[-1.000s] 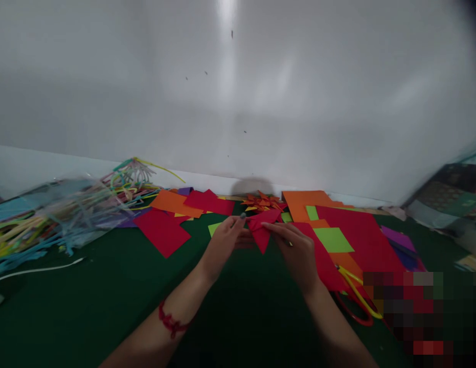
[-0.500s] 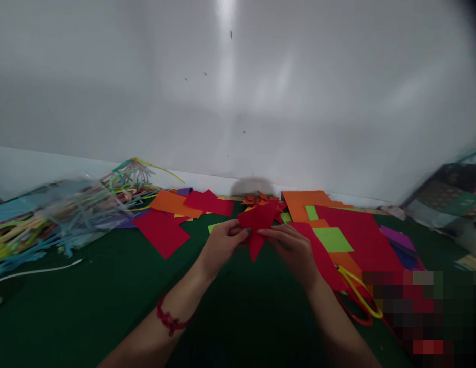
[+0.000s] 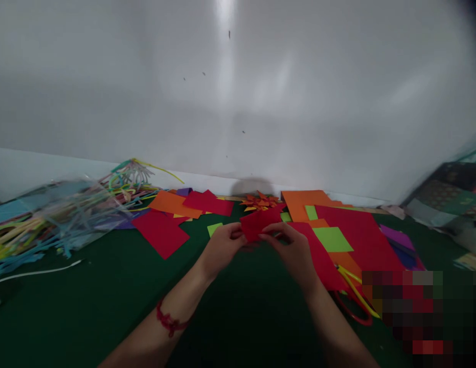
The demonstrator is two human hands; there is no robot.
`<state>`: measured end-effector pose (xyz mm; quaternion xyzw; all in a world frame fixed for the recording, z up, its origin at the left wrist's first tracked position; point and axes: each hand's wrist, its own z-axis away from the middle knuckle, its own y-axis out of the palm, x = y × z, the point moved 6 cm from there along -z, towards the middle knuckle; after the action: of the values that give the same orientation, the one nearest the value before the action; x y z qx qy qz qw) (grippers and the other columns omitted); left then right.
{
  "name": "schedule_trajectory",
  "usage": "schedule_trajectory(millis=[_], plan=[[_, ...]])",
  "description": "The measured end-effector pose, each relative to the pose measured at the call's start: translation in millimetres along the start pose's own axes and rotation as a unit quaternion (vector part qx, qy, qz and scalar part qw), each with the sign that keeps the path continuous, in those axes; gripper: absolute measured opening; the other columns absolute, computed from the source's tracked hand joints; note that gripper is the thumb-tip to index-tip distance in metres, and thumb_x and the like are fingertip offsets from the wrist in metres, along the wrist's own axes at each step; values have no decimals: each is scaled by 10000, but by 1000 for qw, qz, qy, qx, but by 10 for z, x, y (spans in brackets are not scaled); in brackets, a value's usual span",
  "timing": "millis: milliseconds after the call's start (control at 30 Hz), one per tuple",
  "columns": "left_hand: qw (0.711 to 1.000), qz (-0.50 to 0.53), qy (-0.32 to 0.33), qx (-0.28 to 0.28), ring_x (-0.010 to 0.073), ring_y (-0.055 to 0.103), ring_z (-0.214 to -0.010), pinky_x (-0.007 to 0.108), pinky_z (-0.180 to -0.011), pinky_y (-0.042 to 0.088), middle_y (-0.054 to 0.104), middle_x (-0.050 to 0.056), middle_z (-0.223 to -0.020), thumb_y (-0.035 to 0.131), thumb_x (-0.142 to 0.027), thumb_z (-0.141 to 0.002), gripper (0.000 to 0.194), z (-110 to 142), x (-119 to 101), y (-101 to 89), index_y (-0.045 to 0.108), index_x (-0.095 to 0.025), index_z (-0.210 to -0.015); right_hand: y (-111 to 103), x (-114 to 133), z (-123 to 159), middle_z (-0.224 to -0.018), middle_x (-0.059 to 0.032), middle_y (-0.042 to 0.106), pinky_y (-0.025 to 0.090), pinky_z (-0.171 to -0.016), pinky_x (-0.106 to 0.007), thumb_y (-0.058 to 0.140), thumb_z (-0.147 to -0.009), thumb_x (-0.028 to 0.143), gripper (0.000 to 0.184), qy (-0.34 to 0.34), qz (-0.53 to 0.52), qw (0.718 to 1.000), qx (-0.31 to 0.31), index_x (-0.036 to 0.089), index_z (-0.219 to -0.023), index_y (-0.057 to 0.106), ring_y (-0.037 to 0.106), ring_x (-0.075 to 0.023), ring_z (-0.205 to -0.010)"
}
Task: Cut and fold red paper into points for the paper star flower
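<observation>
Together, both forearms reach in from the bottom and slant toward each other over the green tabletop, bringing the hands close at the middle. The left hand, with a red bracelet above its wrist, has its fingers curled and grips the left side of a folded red paper. The right hand, knuckles arched, pinches the paper's lower right part between thumb and fingertips. The paper sits between them, near a pointed orange paper cluster; scissors lie right of the right forearm.
</observation>
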<state>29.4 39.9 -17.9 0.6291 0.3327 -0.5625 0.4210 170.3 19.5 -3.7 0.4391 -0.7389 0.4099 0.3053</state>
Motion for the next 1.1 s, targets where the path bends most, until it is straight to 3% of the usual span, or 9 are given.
schedule_trajectory(millis=[200,333,533,833,933,1033,1100], plan=[[999,3,23,40,193,634,-838,339,-769,489,663,70,-950,511,-167,-768,240,0,-21,25,594,-140,-991,34,-86,-17,-772,2,644,469,-578,-259,664,-675,312,374,56,-137,989,-6,237,-995,487,603,-147,-651],[997,-33,47,59,186,603,-925,332,-854,442,657,57,-985,535,-81,-718,334,15,-52,52,578,-157,-1040,44,-70,-25,-795,-2,666,488,-593,-276,667,-678,282,611,77,-175,981,13,265,-1214,372,616,-155,-659],[997,-41,58,-8,187,633,-815,312,-767,484,672,71,-913,581,-217,-746,265,-2,-28,8,593,-129,-996,78,-45,7,-813,-21,664,510,-576,-305,657,-693,269,727,83,-191,978,30,280,-1309,271,625,-174,-662],[996,-42,58,-59,181,650,-743,284,-709,507,686,49,-819,589,-243,-739,207,4,6,-35,609,-132,-912,141,-57,12,-789,-12,648,498,-566,-291,665,-685,287,774,106,-216,970,26,276,-1323,228,610,-166,-639],[996,-41,60,-60,185,653,-745,295,-713,510,686,54,-836,578,-243,-745,224,13,-17,-39,603,-136,-941,179,-129,2,-738,3,612,474,-527,-265,672,-675,311,633,129,-235,963,28,231,-1222,362,568,-138,-580],[995,-59,62,-54,190,652,-746,303,-712,513,684,63,-847,574,-259,-748,228,13,-35,-47,604,-133,-936,211,-156,11,-636,11,552,411,-480,-218,636,-705,356,267,134,-206,967,64,167,-878,559,502,-105,-532],[993,-82,62,-58,191,650,-728,301,-696,515,684,58,-824,564,-297,-757,207,11,-39,-61,612,-137,-880,208,-138,24,-576,15,512,379,-468,-209,600,-732,386,235,127,-183,972,78,154,-715,561,466,-93,-508]])
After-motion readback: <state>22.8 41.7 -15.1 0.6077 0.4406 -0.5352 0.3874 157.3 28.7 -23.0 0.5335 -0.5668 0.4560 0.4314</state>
